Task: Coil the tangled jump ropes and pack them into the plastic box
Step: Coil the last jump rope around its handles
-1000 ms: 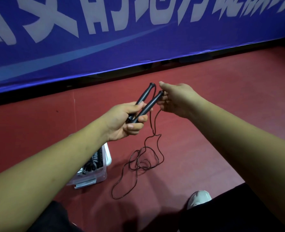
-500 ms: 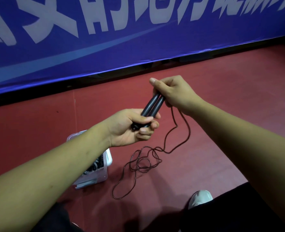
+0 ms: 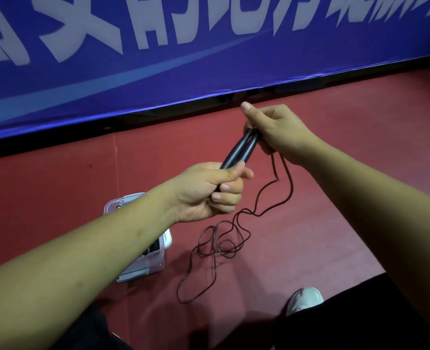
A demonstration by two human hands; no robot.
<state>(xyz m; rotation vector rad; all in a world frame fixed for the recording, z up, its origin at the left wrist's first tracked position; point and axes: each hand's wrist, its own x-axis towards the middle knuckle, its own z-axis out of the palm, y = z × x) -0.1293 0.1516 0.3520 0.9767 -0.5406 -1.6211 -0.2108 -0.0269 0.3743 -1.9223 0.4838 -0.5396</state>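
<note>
While the left hand (image 3: 203,192) curls its fingers tight round the lower ends of the two black handles (image 3: 239,150), which lie side by side and slant up to the right, the right hand (image 3: 280,132) closes over their upper ends with its thumb stretched forward. The thin dark cord (image 3: 215,246) drops from under the right hand and lies in loose, tangled loops on the red floor (image 3: 360,152), well in from the floor's far edge below the blue banner (image 3: 208,72). The plastic box (image 3: 150,263) stands on the floor just left of the loops, partly hidden by the left forearm, with dark rope showing inside. A white shoe (image 3: 304,299) shows lower right.
</note>
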